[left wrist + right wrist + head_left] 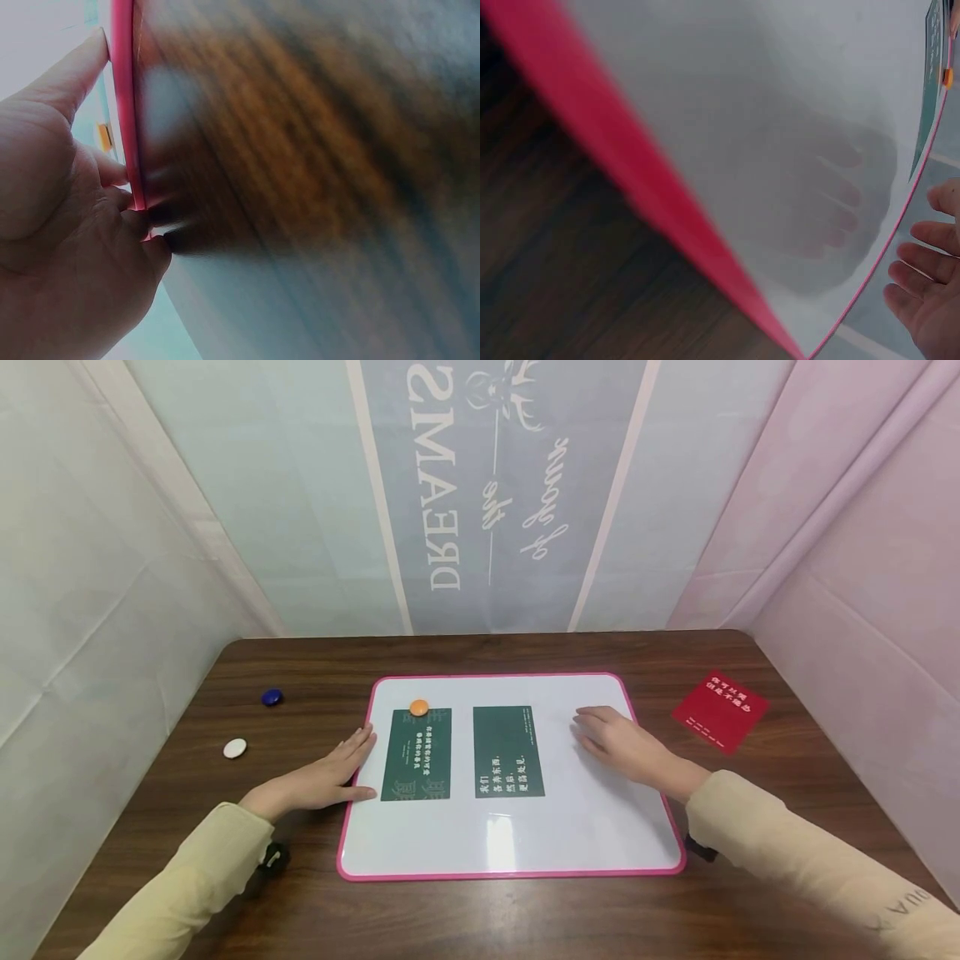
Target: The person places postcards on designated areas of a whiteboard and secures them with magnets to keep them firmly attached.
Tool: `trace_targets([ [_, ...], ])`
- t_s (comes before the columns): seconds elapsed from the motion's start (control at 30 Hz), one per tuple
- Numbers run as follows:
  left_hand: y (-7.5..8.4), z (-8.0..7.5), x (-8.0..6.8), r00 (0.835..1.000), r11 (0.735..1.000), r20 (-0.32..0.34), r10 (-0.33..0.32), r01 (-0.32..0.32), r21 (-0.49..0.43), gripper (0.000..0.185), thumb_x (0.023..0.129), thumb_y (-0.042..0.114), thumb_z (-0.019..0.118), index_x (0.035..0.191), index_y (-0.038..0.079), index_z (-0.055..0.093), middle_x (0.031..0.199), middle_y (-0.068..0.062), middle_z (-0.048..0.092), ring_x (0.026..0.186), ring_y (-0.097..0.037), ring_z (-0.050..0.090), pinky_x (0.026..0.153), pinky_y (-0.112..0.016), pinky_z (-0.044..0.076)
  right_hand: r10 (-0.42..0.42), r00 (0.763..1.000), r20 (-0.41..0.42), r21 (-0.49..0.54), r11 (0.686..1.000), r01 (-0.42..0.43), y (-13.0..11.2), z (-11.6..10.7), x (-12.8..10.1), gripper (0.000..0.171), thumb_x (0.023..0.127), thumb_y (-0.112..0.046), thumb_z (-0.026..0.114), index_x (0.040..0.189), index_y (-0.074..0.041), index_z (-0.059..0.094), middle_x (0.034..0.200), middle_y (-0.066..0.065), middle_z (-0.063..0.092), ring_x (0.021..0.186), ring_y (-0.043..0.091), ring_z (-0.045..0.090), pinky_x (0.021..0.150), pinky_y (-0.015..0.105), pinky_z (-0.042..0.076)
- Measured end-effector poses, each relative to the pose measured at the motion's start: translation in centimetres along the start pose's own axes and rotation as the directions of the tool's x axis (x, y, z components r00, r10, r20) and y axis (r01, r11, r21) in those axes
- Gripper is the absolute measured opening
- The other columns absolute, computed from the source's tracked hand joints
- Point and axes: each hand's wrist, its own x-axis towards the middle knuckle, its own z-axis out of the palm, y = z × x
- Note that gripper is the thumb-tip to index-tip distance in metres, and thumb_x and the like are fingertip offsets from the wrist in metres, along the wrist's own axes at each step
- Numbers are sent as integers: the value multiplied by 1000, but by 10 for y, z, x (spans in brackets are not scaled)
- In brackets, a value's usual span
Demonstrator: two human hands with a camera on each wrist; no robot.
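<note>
A whiteboard (pixel 585 835) with a pink frame lies flat on the table. Two green cards with printed characters lie on it, a left card (pixel 405 768) and a middle card (pixel 506 747). An orange round magnet (pixel 419 707) sits on the top edge of the left card. My left hand (pixel 322 777) rests at the board's left edge, fingers extended, with fingertips and thumb at the pink frame (pixel 124 90). Over the right part of the board is my right hand (pixel 618 743), fingers relaxed and holding nothing; its reflection shows on the board in the right wrist view.
A blue magnet (pixel 272 697) and a white magnet (pixel 235 748) lie on the table left of the board. At the right lies a red card (pixel 722 711) with white characters. A hanging cloth (pixel 495 568) with printed lettering stands behind the table.
</note>
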Motion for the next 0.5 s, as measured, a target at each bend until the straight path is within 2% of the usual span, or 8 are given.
trace_targets([
  [0.3,-1,0,0,1000,1000,3,-8,9,-7,91,86,48,56,144,-4,9,151,-21,-1,137,-37,2,108,-53,11,-16,1000,-5,-54,998,15,24,4,-19,48,78,-11,71,118,8,54,119,23,54,113,37,50,90,46,43],
  [0.5,-1,0,0,1000,1000,3,-11,11,1,91,86,48,56,144,-3,9,151,-21,-1,137,-37,3,108,-53,11,97,993,71,-16,995,-96,34,3,-35,54,82,-19,67,127,4,48,131,22,46,123,38,40,96,49,38],
])
